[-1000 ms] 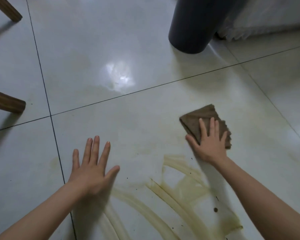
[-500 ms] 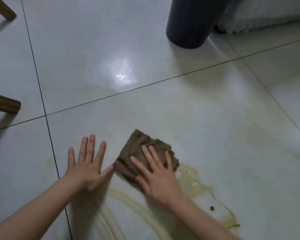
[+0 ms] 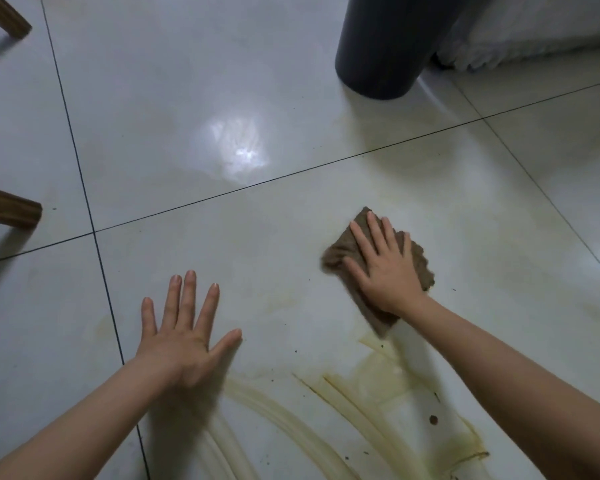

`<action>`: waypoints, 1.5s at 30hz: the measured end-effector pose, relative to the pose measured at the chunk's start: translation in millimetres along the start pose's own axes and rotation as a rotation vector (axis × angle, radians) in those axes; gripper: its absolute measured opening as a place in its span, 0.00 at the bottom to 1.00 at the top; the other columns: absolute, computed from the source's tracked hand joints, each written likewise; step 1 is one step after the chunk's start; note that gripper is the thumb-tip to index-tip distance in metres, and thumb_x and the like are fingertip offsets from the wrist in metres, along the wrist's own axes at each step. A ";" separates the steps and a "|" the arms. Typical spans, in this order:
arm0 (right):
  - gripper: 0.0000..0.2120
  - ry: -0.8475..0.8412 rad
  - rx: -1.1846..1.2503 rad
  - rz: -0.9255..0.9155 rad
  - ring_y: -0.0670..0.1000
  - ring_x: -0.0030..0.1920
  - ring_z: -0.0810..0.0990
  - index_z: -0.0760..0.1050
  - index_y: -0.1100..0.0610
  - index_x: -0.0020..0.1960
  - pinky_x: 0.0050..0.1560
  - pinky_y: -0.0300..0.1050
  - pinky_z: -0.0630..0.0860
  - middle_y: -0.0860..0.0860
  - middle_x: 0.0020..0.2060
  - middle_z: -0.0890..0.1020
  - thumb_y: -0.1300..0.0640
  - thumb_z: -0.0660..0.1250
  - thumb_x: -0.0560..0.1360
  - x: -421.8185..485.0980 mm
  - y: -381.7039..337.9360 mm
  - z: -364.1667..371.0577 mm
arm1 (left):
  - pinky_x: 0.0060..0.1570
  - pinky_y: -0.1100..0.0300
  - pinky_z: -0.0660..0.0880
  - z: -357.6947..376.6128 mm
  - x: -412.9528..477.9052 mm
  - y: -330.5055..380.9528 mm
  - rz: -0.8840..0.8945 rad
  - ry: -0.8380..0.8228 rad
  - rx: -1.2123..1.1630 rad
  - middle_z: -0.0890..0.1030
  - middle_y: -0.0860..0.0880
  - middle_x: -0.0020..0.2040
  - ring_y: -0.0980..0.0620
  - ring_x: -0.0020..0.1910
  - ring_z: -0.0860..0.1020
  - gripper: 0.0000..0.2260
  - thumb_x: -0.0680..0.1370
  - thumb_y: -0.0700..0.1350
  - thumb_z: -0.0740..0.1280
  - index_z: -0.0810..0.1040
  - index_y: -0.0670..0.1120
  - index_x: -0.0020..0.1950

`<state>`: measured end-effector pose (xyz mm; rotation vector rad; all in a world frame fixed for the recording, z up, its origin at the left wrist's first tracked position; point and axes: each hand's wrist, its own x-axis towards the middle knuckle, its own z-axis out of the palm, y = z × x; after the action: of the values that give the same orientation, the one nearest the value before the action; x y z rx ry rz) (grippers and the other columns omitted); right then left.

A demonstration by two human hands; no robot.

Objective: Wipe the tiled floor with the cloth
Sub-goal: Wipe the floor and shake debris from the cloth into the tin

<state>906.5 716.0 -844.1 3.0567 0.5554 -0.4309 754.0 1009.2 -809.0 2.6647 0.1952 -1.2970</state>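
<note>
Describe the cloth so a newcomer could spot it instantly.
From the dark round bin at top right, come nearer across the grout line. The brown cloth lies flat under the right hand, above the yellowish smears; the left hand presses bare tile.

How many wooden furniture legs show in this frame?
2. The upper wooden leg is in the top-left corner. The lower wooden leg is at the left edge, about midway down. Both meet the tiled floor. Others may lie outside the frame.
</note>
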 end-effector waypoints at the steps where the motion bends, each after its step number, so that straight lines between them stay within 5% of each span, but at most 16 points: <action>1: 0.30 0.033 0.016 0.003 0.53 0.78 0.43 0.46 0.47 0.79 0.75 0.60 0.43 0.50 0.79 0.44 0.39 0.45 0.81 7.0 16.4 -2.1 | 0.66 0.39 0.24 0.4 0.1 -0.7 0.002 0.010 0.002 0.10 0.49 0.58 0.48 0.60 0.13 0.38 0.62 0.74 0.28 0.14 0.55 0.60; 7: 0.35 0.126 0.056 0.407 0.55 0.78 0.48 0.49 0.51 0.79 0.75 0.63 0.47 0.52 0.79 0.48 0.36 0.42 0.77 -14.4 150.2 0.7 | 0.64 0.40 0.22 9.7 5.5 -4.9 0.019 0.063 -0.004 0.11 0.50 0.60 0.51 0.60 0.12 0.37 0.60 0.76 0.24 0.14 0.58 0.59; 11: 0.34 0.180 0.157 0.570 0.57 0.78 0.50 0.52 0.55 0.79 0.74 0.64 0.49 0.56 0.79 0.52 0.39 0.45 0.78 -42.0 86.3 13.3 | 0.64 0.40 0.23 7.9 3.6 -4.4 0.019 0.050 0.001 0.11 0.50 0.59 0.51 0.58 0.12 0.36 0.62 0.76 0.25 0.13 0.57 0.58; 14: 0.35 0.246 0.136 0.295 0.59 0.74 0.60 0.59 0.55 0.77 0.71 0.60 0.58 0.57 0.77 0.59 0.38 0.49 0.75 -61.5 -33.8 25.2 | 0.64 0.40 0.22 11.7 3.9 -5.3 0.038 0.078 -0.030 0.11 0.50 0.61 0.51 0.60 0.13 0.35 0.64 0.74 0.25 0.14 0.55 0.61; 17: 0.32 0.201 0.164 -0.136 0.55 0.78 0.53 0.59 0.52 0.77 0.74 0.60 0.52 0.53 0.78 0.56 0.38 0.52 0.78 -57.1 -128.3 38.3 | 0.67 0.45 0.23 16.5 1.6 -11.1 0.079 0.136 -0.128 0.14 0.55 0.63 0.56 0.63 0.16 0.29 0.72 0.65 0.26 0.20 0.55 0.68; 19: 0.30 0.145 0.100 -0.449 0.53 0.78 0.51 0.58 0.51 0.78 0.76 0.58 0.50 0.52 0.78 0.55 0.39 0.51 0.79 -33.3 -119.9 27.1 | 0.64 0.51 0.19 18.4 3.1 -15.3 0.118 0.186 -0.190 0.15 0.57 0.64 0.59 0.64 0.17 0.29 0.72 0.62 0.29 0.23 0.55 0.70; 21: 0.28 0.188 0.068 -0.566 0.54 0.77 0.58 0.62 0.51 0.76 0.75 0.55 0.52 0.52 0.77 0.61 0.42 0.53 0.79 2.7 -72.6 12.8 | 0.59 0.55 0.15 20.4 4.5 -17.3 0.148 0.220 -0.204 0.15 0.59 0.63 0.60 0.64 0.17 0.29 0.72 0.62 0.29 0.22 0.57 0.69; 25: 0.27 0.247 0.069 0.077 0.54 0.78 0.54 0.56 0.51 0.78 0.75 0.57 0.50 0.51 0.78 0.55 0.44 0.51 0.81 67.1 29.6 -6.3 | 0.58 0.57 0.15 29.9 10.4 -20.0 0.172 0.289 -0.271 0.16 0.60 0.65 0.61 0.65 0.18 0.28 0.69 0.66 0.25 0.21 0.61 0.67; 29: 0.30 0.272 0.205 0.556 0.53 0.78 0.47 0.50 0.52 0.79 0.75 0.62 0.45 0.52 0.79 0.49 0.41 0.48 0.82 86.0 -20.9 -6.7 | 0.59 0.55 0.15 39.5 20.1 -25.4 0.196 0.389 -0.274 0.16 0.59 0.66 0.60 0.66 0.19 0.28 0.68 0.66 0.22 0.19 0.62 0.66; 31: 0.30 0.308 0.196 0.405 0.53 0.78 0.48 0.51 0.54 0.79 0.75 0.60 0.46 0.53 0.79 0.51 0.42 0.49 0.81 74.3 -91.7 2.4 | 0.63 0.55 0.18 43.5 22.7 -26.4 0.206 0.461 -0.348 0.19 0.61 0.68 0.62 0.67 0.21 0.29 0.68 0.64 0.24 0.20 0.59 0.67; 35: 0.30 0.285 0.119 -0.387 0.53 0.77 0.54 0.61 0.54 0.77 0.75 0.57 0.52 0.53 0.77 0.59 0.41 0.52 0.79 13.7 -208.0 29.1 | 0.70 0.70 0.34 37.7 11.9 -36.2 0.208 0.640 -0.709 0.45 0.66 0.74 0.77 0.69 0.38 0.29 0.74 0.60 0.45 0.41 0.59 0.74; 38: 0.26 0.199 0.048 -0.816 0.52 0.77 0.58 0.65 0.51 0.75 0.75 0.54 0.54 0.51 0.76 0.62 0.42 0.56 0.79 43.5 -156.0 6.3 | 0.74 0.62 0.44 39.3 2.8 -62.9 0.133 0.788 -0.609 0.51 0.55 0.77 0.65 0.75 0.47 0.30 0.76 0.58 0.47 0.47 0.51 0.77; 40: 0.25 0.246 0.070 -0.579 0.54 0.75 0.62 0.69 0.48 0.72 0.74 0.54 0.57 0.51 0.75 0.64 0.42 0.56 0.78 77.6 -89.4 -14.9 | 0.73 0.63 0.36 38.9 3.3 -84.0 0.041 0.834 -0.410 0.45 0.52 0.78 0.63 0.75 0.38 0.32 0.75 0.58 0.42 0.44 0.45 0.77; 42: 0.28 0.292 0.055 -0.094 0.54 0.76 0.59 0.64 0.48 0.75 0.74 0.54 0.56 0.51 0.77 0.60 0.40 0.48 0.78 99.1 -22.2 -23.0 | 0.72 0.61 0.30 38.1 7.6 -99.6 -0.058 0.846 -0.311 0.37 0.53 0.77 0.61 0.74 0.31 0.34 0.74 0.59 0.36 0.39 0.44 0.76; 45: 0.28 0.276 0.100 0.447 0.54 0.77 0.52 0.54 0.52 0.78 0.75 0.61 0.48 0.53 0.79 0.53 0.43 0.46 0.81 106.5 5.4 -16.7 | 0.75 0.55 0.35 40.1 16.2 -108.7 -0.104 0.848 -0.219 0.40 0.48 0.78 0.55 0.77 0.36 0.32 0.77 0.57 0.38 0.42 0.41 0.77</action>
<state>1008.6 748.5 -856.9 3.2163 -0.1647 -0.0245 712.4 1107.6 -856.6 2.8417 0.5412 -0.0707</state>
